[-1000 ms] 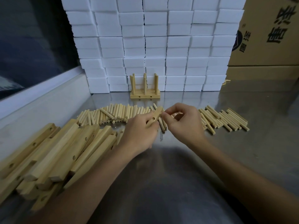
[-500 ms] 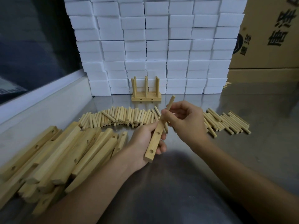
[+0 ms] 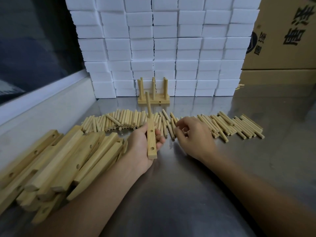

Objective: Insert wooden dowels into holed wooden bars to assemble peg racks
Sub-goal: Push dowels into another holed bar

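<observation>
Centre frame: left hand grips a holed bar with one dowel standing in its far hole. Right hand, fingers loosely curled, reaches among loose dowels; whether it holds one is unclear.

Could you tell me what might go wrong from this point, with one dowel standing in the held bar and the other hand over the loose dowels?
1. The left hand grips the pale holed wooden bar alone; its single upright wooden dowel may loosen if not fully seated.
2. The right hand, fingers curled over the row of loose wooden dowels, could scatter them across the smooth steel table.
3. The left forearm lies beside the heaped spare wooden bars and might nudge them.
</observation>
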